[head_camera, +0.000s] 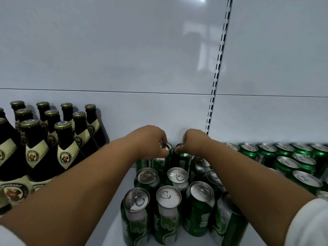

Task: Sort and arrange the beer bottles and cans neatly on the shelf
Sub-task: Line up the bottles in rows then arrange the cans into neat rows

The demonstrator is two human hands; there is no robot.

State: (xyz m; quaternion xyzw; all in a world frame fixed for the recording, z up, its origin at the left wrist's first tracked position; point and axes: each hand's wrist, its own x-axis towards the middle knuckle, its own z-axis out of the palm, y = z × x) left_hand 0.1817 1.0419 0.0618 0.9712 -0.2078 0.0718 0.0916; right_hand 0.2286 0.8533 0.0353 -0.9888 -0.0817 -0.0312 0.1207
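Head view: both hands' fingers point(164, 139) clamped on back-row cans point(166, 148), bare shelf strip point(124, 178) leftward.

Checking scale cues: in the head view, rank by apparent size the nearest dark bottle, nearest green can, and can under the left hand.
1. Dark glass bottle with cream label.
2. Nearest green aluminium can; nearness inflates it.
3. Green can gripped by the left hand, mostly hidden.

Two bare forearms are seen, uncovered from wrist to near the elbow. A white sleeve point(308, 222) is worn on the right arm, and a white sleeve edge point(8, 236) on the left.
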